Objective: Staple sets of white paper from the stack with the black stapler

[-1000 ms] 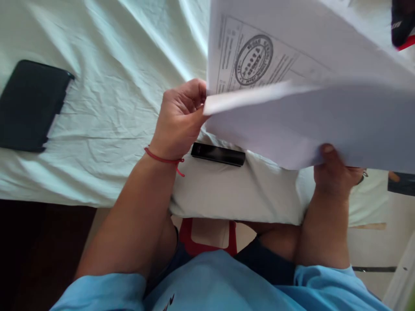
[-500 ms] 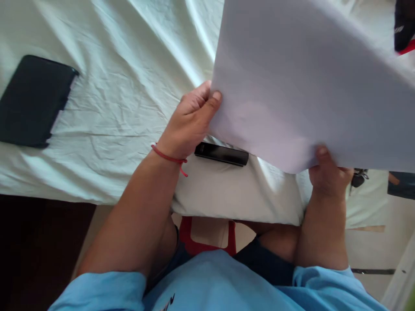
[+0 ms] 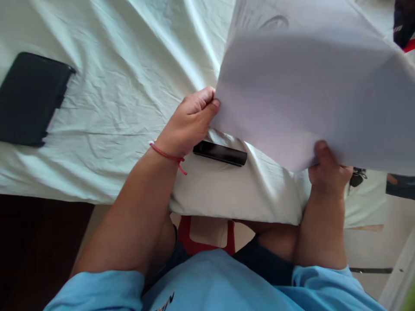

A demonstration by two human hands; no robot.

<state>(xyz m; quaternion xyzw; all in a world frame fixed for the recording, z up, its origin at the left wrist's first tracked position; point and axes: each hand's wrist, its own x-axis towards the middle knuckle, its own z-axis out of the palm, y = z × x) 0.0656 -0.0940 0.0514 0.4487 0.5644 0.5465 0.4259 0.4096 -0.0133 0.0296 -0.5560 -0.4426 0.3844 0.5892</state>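
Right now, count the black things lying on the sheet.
2. A flat black case lies at the far left, and a slim black bar lies beside the left hand. The held paper may hide more.

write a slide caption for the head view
Both hands, left and right, hold white paper sheets above a pale bedsheet, near a black bar-shaped object.
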